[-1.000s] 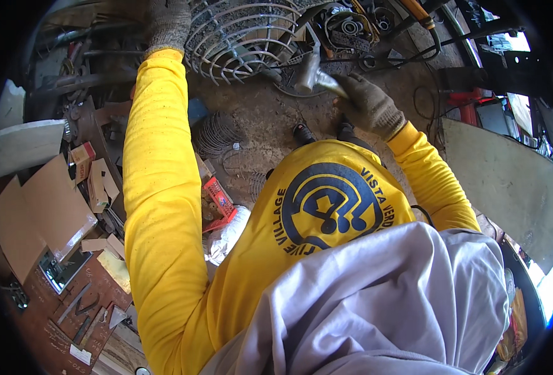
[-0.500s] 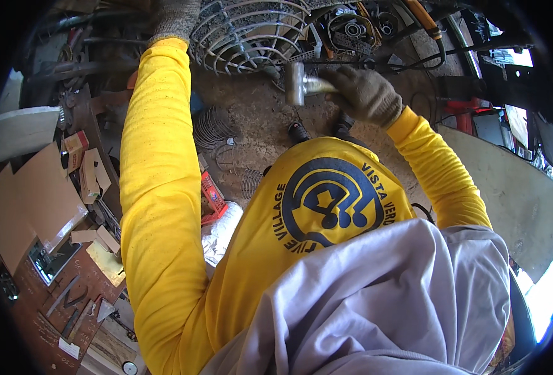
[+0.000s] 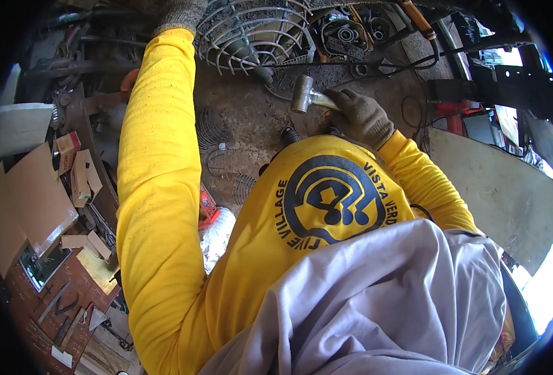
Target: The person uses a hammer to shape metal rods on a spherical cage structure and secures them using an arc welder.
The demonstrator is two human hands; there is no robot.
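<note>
Hammering looks to be the step in hand, judging by how things lie: a wire fan guard [image 3: 254,34] sits on the dirt ground [image 3: 251,119] at the top of the view, domed, made of concentric rings and curved spokes, grey and worn, with a dark hub near its middle. It lies well ahead of the person's chest, between the two arms.

Left arm in a yellow sleeve [image 3: 157,175] stretches up along the guard's left edge; the gloved left hand [image 3: 179,11] rests at the guard's rim, but the top edge cuts it off, so I cannot tell whether its fingers are closed on the wire.

Right hand [image 3: 361,115], in a brown knit glove, is wrapped tight round the handle of a hammer [image 3: 308,97], whose steel head hangs just below and right of the guard, apart from it.

A blow, if one follows, would call for a short, aimed swing onto the wire while the other hand steadies the rim.

Loose small wire coils [image 3: 217,134] lie on the ground beside the sleeve.
</note>
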